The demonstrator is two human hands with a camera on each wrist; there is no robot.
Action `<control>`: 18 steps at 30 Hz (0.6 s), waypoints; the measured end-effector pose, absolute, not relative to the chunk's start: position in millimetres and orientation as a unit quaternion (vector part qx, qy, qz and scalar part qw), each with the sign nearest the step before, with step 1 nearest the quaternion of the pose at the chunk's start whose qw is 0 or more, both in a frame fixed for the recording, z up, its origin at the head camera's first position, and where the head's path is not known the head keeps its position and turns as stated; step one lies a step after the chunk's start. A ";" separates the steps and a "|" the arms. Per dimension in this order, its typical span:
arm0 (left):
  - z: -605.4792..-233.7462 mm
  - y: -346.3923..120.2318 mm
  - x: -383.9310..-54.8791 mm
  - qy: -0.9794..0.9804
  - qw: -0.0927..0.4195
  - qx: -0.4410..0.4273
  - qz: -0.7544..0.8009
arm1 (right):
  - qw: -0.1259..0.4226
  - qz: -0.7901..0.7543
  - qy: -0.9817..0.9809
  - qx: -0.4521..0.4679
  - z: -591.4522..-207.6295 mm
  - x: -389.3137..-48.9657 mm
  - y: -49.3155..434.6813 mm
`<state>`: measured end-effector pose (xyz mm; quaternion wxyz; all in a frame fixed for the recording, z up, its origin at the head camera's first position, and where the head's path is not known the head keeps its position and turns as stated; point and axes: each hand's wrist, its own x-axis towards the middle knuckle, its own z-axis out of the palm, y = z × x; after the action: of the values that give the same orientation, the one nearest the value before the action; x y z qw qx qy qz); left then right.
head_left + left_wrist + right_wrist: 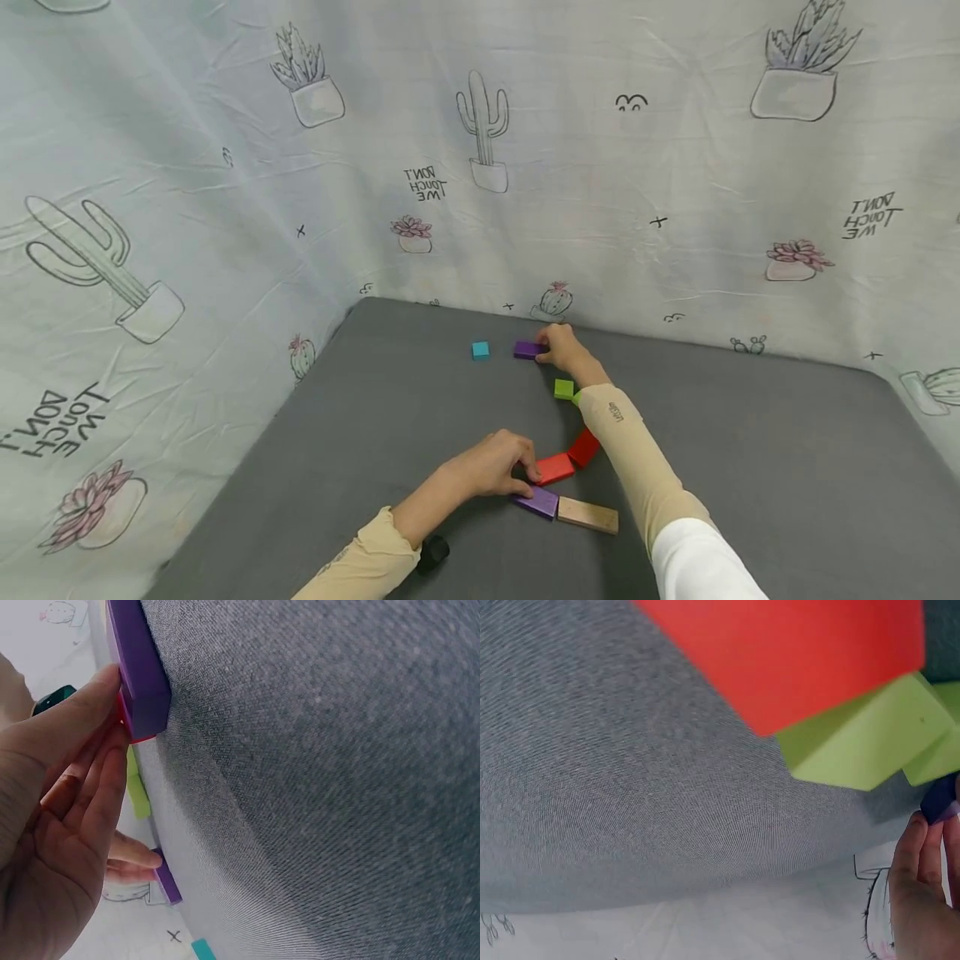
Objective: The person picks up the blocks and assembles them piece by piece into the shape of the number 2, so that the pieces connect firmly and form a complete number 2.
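Note:
At the far side of the table, my right hand (567, 350) pinches the end of a purple block (527, 350) between thumb and fingers. The same block (939, 801) shows partly behind the fingers in the right wrist view. My left hand (491, 467) is nearer, its thumb touching a second purple block (542, 502) and its fingertips at the end of a red block (555, 468). In the left wrist view those fingers (109, 769) are nearly straight beside this purple block (142, 667). A plain wooden block (588, 515) lies end to end with it.
Another red block (583, 448) continues the curved row towards green blocks (564, 389), partly hidden by the right sleeve. A small blue block (480, 351) lies left of the far purple one. A black object (432, 553) sits by the left sleeve. A printed curtain (570, 225) hangs behind the table.

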<state>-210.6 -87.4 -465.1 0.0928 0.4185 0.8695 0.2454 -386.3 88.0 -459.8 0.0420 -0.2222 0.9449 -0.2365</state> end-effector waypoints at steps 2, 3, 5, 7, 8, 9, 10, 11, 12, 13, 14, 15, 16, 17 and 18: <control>-464.7 -87.4 -210.6 0.869 0.094 0.419 0.245 | 0.038 -0.248 0.944 -0.214 -458.2 -386.9 88.5; -464.2 -87.6 -210.4 0.870 0.095 0.418 0.245 | 0.034 -0.254 0.943 -0.210 -456.9 -387.2 88.8; -462.5 -86.9 -210.4 0.870 0.095 0.417 0.245 | 0.022 -0.266 0.941 -0.206 -452.8 -387.3 91.9; -461.1 -86.7 -210.4 0.871 0.096 0.415 0.243 | 0.008 -0.272 0.939 -0.210 -448.7 -387.0 95.0; -460.9 -86.6 -210.3 0.872 0.096 0.414 0.242 | 0.003 -0.275 0.938 -0.211 -446.8 -386.6 96.5; -460.8 -86.6 -210.3 0.873 0.097 0.411 0.242 | -0.002 -0.276 0.937 -0.213 -445.3 -386.0 98.2; -461.0 -86.6 -210.4 0.875 0.096 0.410 0.240 | -0.005 -0.277 0.936 -0.217 -444.1 -385.4 99.8; -461.5 -86.6 -210.5 0.876 0.097 0.408 0.237 | -0.008 -0.278 0.935 -0.219 -443.4 -384.7 101.4; -461.9 -86.5 -210.4 0.878 0.100 0.404 0.237 | -0.010 -0.278 0.935 -0.222 -443.1 -384.0 102.9; -462.5 -86.4 -210.3 0.878 0.100 0.404 0.235 | -0.012 -0.276 0.935 -0.224 -443.1 -383.2 104.5; -462.8 -86.4 -210.1 0.879 0.101 0.403 0.234 | -0.014 -0.275 0.934 -0.226 -443.4 -382.5 106.2; -463.0 -86.3 -209.9 0.878 0.100 0.404 0.235 | -0.017 -0.276 0.934 -0.228 -443.6 -381.8 108.0; -463.2 -86.2 -209.9 0.878 0.097 0.406 0.233 | -0.019 -0.276 0.933 -0.230 -444.0 -380.9 109.6; -463.2 -86.1 -209.7 0.878 0.095 0.408 0.233 | -0.022 -0.275 0.933 -0.232 -444.3 -380.1 111.3; -463.1 -85.9 -209.6 0.876 0.093 0.411 0.233 | -0.026 -0.274 0.932 -0.235 -444.8 -379.7 112.9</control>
<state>-209.6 -85.9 -463.1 0.0926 0.4113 0.8764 0.2327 -379.7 112.9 -444.8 -0.0259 -0.2347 0.9322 -0.2744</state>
